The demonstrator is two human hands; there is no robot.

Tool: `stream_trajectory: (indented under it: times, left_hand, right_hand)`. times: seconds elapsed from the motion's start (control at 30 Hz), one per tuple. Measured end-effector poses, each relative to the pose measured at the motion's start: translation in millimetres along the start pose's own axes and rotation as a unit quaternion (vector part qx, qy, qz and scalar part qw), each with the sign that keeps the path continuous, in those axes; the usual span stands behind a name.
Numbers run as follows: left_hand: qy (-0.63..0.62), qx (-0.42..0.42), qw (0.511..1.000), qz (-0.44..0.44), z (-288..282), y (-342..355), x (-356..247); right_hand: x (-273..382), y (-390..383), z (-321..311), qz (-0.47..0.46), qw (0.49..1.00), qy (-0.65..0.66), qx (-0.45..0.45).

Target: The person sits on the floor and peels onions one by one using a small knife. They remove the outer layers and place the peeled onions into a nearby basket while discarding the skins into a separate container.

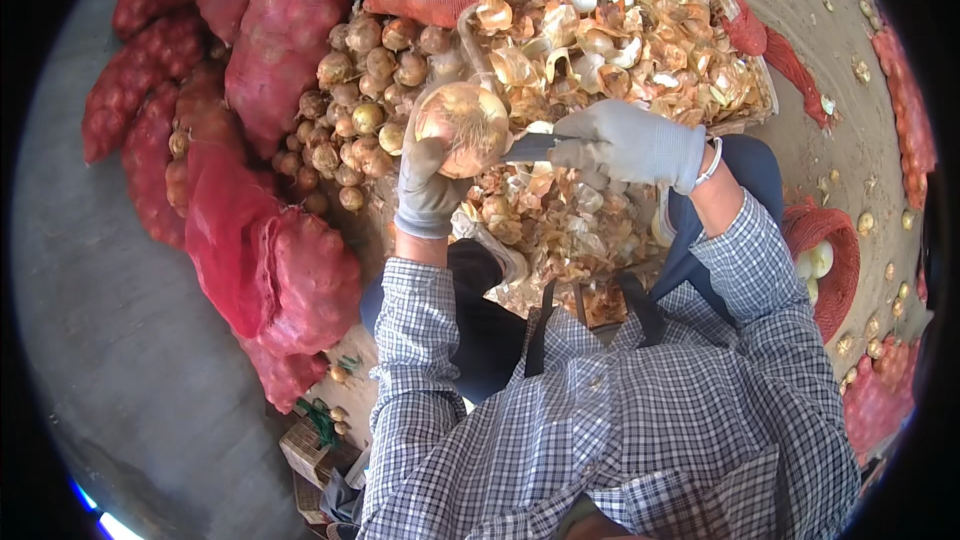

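My left hand [428,185], in a grey-white work glove, grips a large yellow-brown onion [462,128] from its lower left side. In my gloved right hand [630,143] is a knife, its dark blade [530,147] pointing left with the tip at the onion's right edge. Whether the blade cuts into the skin I cannot tell. The knife's handle is hidden inside my fist. Just beyond both hands stands a shallow crate [755,123] heaped with loose onion skins [610,50]. More peelings [580,230] cover the ground between my legs.
Whole onions [360,80] lie piled to the left of the crate. Full red mesh sacks [285,50] crowd the left and far side. On the right, an open red mesh bag [825,270] holds pale peeled onions [818,262]. Small bricks [305,450] sit at the lower left.
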State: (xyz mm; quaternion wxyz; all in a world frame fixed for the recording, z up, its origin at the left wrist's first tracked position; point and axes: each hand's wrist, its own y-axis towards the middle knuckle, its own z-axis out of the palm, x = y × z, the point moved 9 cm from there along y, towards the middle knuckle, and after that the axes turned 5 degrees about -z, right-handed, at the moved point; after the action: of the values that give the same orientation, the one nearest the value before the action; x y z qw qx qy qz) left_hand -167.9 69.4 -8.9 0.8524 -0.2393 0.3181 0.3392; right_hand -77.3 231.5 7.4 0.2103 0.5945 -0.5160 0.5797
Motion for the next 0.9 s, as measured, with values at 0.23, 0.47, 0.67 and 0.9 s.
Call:
stream_trajectory:
  times: [0.23, 0.47, 0.67, 0.9]
  left_hand:
    - [-0.030, -0.011, 0.997, 0.068, -4, 0, -27]
    - [0.050, -0.031, 0.994, 0.096, 3, 1, -14]
    - [-0.004, -0.074, 0.996, 0.054, -2, 2, 1]
    - [0.194, -0.142, 0.965, 0.101, 3, 1, -8]
  right_hand:
    - [4, -10, -25, -0.004, 0.975, 0.177, -0.135]
    - [2, -2, 10, 0.040, 0.936, 0.312, -0.156]
    - [3, -7, 20, 0.074, 0.941, 0.294, -0.153]
    - [-8, -11, 21, 0.087, 0.927, 0.344, -0.124]
